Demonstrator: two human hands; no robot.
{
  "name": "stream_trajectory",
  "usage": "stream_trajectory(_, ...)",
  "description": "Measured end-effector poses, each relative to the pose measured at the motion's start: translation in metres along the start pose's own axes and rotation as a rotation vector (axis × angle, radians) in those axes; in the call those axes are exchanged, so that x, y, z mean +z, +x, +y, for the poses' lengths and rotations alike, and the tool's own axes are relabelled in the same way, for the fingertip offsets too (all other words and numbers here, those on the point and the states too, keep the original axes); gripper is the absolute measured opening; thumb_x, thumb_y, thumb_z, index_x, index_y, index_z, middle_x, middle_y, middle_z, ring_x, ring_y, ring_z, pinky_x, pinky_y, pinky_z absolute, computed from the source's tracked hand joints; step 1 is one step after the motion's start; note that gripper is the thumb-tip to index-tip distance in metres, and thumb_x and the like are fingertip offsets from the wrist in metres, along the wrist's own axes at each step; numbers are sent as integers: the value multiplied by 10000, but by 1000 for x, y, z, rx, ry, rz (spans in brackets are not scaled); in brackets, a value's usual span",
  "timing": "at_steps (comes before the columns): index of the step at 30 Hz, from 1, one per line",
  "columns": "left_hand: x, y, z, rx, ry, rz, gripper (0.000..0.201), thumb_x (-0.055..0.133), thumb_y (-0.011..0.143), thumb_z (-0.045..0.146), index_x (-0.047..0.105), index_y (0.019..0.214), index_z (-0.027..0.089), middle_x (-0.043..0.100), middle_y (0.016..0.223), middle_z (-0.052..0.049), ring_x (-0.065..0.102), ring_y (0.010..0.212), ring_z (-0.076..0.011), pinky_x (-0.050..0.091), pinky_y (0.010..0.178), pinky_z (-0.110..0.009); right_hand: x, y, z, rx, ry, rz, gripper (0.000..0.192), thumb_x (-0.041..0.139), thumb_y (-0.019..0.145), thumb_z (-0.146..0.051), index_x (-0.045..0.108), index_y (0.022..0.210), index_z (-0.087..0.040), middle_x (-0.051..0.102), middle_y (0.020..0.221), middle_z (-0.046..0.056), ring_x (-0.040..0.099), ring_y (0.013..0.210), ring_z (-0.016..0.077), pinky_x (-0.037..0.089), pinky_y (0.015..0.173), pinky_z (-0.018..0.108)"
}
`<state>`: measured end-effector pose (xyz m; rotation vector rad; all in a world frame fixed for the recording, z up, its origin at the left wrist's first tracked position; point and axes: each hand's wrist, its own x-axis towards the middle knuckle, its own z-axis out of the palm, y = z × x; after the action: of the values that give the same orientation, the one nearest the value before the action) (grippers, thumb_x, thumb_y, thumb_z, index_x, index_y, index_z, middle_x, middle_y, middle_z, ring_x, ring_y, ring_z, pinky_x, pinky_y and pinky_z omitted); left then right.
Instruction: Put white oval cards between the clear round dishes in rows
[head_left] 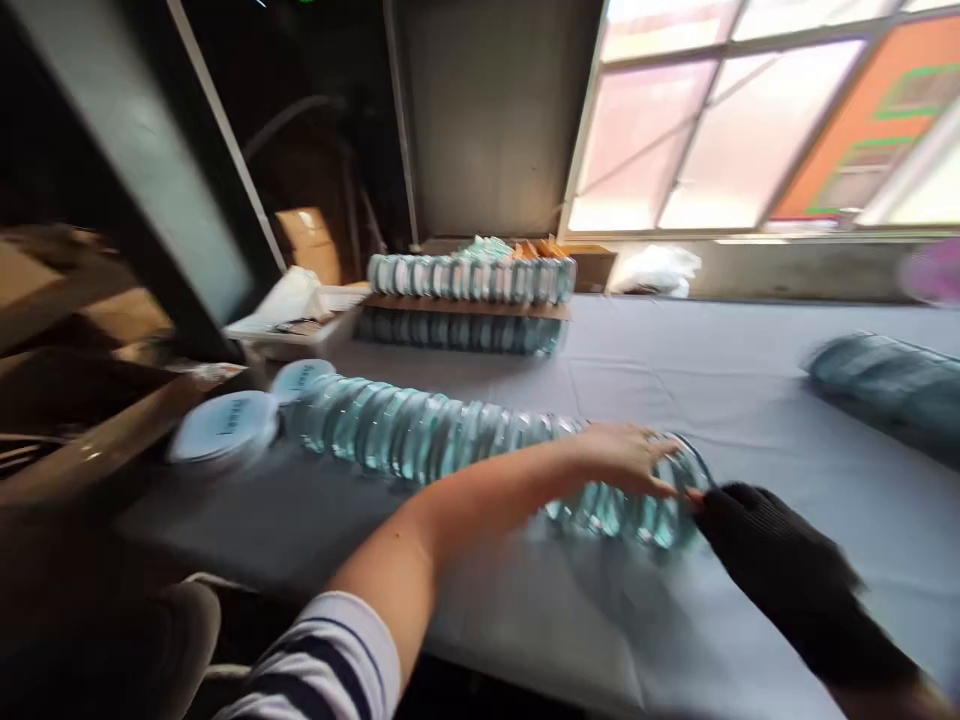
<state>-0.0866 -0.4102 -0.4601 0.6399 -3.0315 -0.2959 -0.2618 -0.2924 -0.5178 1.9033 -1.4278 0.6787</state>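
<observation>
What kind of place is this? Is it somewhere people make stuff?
Probably a small workshop or packing room. A long row of clear round glass discs lies on the grey cloth-covered table, more discs are stacked in layers on brown cardboard sheets, and brown cardboard boxes sit behind.

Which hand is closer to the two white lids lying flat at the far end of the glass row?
Left. The bare left hand rests on the row of glass discs, closer to the white lids. The gloved right hand touches the row's other end, farther away.
</observation>
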Motion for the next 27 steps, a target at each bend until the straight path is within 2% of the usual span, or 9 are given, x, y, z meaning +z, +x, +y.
stream_trajectory(2,3,-3,2,-36,31,47,723,455,860,560,356,1486,211,377,1552,-80,359,1416,-206,310,1133,-309,-13,-1,-18,-33,-110,-63,367,432,962,-296,644,681,-191,613,666,81,508,606,175,262,516,308)
stream_trajectory(4,7,-2,0,-65,65,67,688,481,852,550,385,1462,247,410,1533,-73,395,1393,-214,333,1119,-323,-16,-6,-29,7,-150,-164,338,435,968,-256,648,718,-176,625,712,69,509,662,165,253,558,295)
stream_trajectory(11,11,-3,-7,-71,95,42,695,447,854,568,317,1490,319,372,1558,-26,402,1387,-230,419,1042,-332,5,-64,-48,-16,-167,-299,274,460,937,-179,697,800,-177,621,682,58,483,654,156,186,579,307)
stream_trajectory(13,10,-4,-7,-78,96,28,708,439,853,580,300,1498,324,362,1563,-20,396,1390,-236,432,1029,-342,13,-74,-51,20,-142,-370,283,447,940,-187,709,833,-171,631,682,67,484,634,153,186,577,304)
stream_trajectory(16,10,-4,-8,-75,103,28,714,433,854,578,295,1504,317,359,1564,-24,401,1385,-239,442,1016,-343,21,-77,-51,125,-104,-494,321,422,951,-224,718,843,-164,660,713,92,518,649,156,217,587,291)
stream_trajectory(20,13,-5,-10,-75,108,53,713,419,861,592,282,1509,328,359,1565,-13,398,1388,-240,437,1021,-342,18,-71,-55,224,-22,-592,366,419,959,-343,730,869,-173,695,778,114,586,717,181,287,625,276)
stream_trajectory(22,14,-6,-11,-75,105,68,722,408,864,616,269,1514,333,360,1565,-12,399,1387,-237,417,1042,-341,17,-66,-62,325,54,-601,398,421,957,-412,729,867,-176,708,827,120,615,773,198,334,662,272)
stream_trajectory(24,16,-7,-11,-75,100,70,735,403,863,637,259,1517,334,359,1565,-14,400,1386,-238,405,1055,-345,17,-60,-71,503,204,-589,347,454,938,-409,720,907,-189,715,890,103,626,812,195,375,692,265)
stream_trajectory(27,16,-6,-10,-86,92,70,731,403,866,638,266,1516,332,359,1565,-18,393,1390,-245,401,1058,-353,18,-49,-83,910,693,-671,250,535,872,-328,659,1048,-203,670,758,36,574,633,144,381,574,234)
